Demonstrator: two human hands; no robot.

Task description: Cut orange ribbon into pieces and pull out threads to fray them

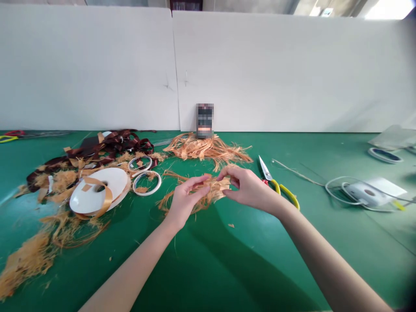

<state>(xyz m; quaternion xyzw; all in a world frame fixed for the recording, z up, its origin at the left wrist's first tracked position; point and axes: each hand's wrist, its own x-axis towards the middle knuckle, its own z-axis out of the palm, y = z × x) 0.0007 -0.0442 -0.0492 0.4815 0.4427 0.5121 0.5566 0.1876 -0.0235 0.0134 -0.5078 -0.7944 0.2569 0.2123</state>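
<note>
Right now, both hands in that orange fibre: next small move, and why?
Probably tease the strands apart a little more with the fingers. The left hand and right hand both pinch the same frayed orange ribbon clump, which looks tangled. The yellow-handled scissors lie to the right, untouched, so I'd keep working by hand for now.

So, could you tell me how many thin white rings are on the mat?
3: one ring above another, both beside the ribbon spool, and a third far right; more may hide under the frayed ribbon.
</note>
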